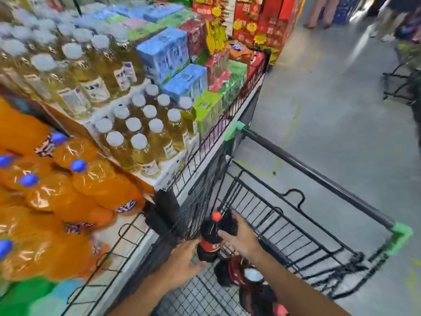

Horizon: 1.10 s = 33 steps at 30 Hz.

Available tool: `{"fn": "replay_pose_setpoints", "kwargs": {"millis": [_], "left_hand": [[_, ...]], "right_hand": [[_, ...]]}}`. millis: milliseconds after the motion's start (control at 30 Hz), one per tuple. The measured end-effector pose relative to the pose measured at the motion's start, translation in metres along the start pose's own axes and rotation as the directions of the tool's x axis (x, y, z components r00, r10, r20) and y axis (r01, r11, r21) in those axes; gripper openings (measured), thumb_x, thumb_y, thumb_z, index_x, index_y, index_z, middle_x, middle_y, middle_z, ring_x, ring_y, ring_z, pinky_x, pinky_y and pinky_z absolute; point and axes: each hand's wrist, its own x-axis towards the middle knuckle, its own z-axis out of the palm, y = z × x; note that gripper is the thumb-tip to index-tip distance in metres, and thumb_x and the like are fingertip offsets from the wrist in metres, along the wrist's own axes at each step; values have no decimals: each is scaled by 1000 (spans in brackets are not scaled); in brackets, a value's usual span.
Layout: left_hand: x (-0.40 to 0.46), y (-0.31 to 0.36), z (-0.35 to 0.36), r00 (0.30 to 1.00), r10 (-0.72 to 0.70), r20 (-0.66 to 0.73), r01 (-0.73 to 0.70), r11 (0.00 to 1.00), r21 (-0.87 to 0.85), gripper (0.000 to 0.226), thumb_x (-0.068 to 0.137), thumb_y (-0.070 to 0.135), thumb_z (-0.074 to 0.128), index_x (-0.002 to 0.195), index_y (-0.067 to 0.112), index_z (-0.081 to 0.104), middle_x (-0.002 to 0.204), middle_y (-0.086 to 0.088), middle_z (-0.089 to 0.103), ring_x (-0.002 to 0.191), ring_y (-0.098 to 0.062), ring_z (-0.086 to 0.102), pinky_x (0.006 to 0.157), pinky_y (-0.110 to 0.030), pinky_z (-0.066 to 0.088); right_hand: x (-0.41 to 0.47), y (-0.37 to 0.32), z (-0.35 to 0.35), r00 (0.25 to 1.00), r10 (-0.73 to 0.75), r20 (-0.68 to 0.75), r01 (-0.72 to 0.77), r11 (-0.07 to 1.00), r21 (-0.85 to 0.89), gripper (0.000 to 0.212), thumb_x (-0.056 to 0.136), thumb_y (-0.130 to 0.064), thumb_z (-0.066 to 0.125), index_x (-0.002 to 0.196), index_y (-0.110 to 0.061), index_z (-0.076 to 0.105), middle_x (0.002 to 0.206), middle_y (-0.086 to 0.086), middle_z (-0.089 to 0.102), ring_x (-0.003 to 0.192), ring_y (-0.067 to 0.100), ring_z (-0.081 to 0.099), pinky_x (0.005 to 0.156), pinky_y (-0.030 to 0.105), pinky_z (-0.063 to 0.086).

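Observation:
A dark cola bottle with a red cap and red label stands upright inside the black wire shopping cart. My right hand grips its upper part from the right, fingers curled round the shoulder. My left hand sits against the bottle's lower left side with fingers spread and fairly straight. More dark cola bottles lie on the cart floor below my right arm.
A wire-fronted shelf on the left carries orange soda bottles, yellow drink bottles and coloured cartons. The cart handle has green ends. Grey floor opens to the right, with people far back.

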Motion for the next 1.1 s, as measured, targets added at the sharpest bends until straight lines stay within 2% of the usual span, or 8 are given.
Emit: {"fn": "replay_pose_setpoints", "kwargs": {"millis": [133, 267, 400, 533, 633, 700, 833, 1100], "left_hand": [[9, -20, 17, 998, -29, 47, 31, 999, -29, 77, 93, 53, 58, 156, 31, 19, 154, 12, 29, 143, -7, 20, 119, -29, 19], [15, -39, 29, 996, -83, 37, 86, 992, -91, 75, 96, 49, 57, 157, 34, 16, 158, 15, 23, 146, -8, 20, 120, -33, 20], [21, -57, 44, 990, -135, 50, 140, 982, -129, 73, 96, 50, 55, 156, 34, 16, 160, 14, 19, 148, -9, 20, 121, -35, 23], [26, -68, 59, 988, -140, 58, 148, 971, -188, 75, 96, 49, 57, 157, 33, 16, 155, 20, 14, 141, -1, 16, 122, -34, 19], [35, -74, 69, 987, -160, 20, 161, 968, -195, 76, 94, 47, 61, 156, 30, 21, 160, 10, 24, 147, -9, 23, 122, -33, 23], [43, -76, 74, 984, -175, 15, 174, 964, -201, 76, 93, 44, 63, 156, 28, 24, 157, 11, 29, 145, -9, 26, 119, -27, 25], [63, -76, 81, 986, -166, 8, 161, 940, -301, 86, 85, 32, 76, 153, 31, 24, 143, 21, 31, 140, -2, 30, 109, -16, 23], [125, -102, 97, 994, -103, 45, 112, 933, -342, 139, 46, 38, 97, 155, 38, 12, 160, 11, 23, 148, -9, 22, 123, -37, 21]], "right_hand": [[34, 15, 14, 999, -14, -42, 14, 1000, 16, 92, 86, -38, 83, 160, -20, 31, 163, -1, 38, 150, 17, 35, 123, 32, 28], [57, 25, 33, 999, -18, 37, 16, 999, 43, 89, 85, -39, 83, 158, -25, 36, 157, -3, 44, 147, 17, 38, 118, 27, 26], [77, 36, 57, 999, 16, 35, -19, 997, 72, 85, 77, -46, 88, 150, -33, 46, 143, -3, 58, 138, 19, 50, 120, 45, 38], [87, 40, 70, 998, 15, -67, -11, 998, 64, 59, 74, -42, 91, 124, -33, 62, 127, -6, 53, 130, 19, 41, 108, 31, 33], [79, 48, 77, 998, 16, -56, -13, 998, 64, 49, 72, -33, 93, 110, -42, 63, 124, -6, 47, 123, 16, 32, 97, 21, 25], [71, 56, 81, 1000, 6, -21, -4, 997, 72, 52, 71, -30, 93, 110, -47, 63, 126, -6, 46, 126, 18, 35, 99, 17, 27], [56, 70, 85, 998, 1, 63, -10, 988, 152, 75, 62, -48, 88, 130, -46, 57, 131, -11, 50, 126, 13, 53, 112, 36, 42], [53, 85, 87, 995, -54, 83, 44, 991, 127, 79, 67, -40, 94, 133, -50, 52, 126, -25, 52, 118, -14, 51, 94, 2, 36]]}}
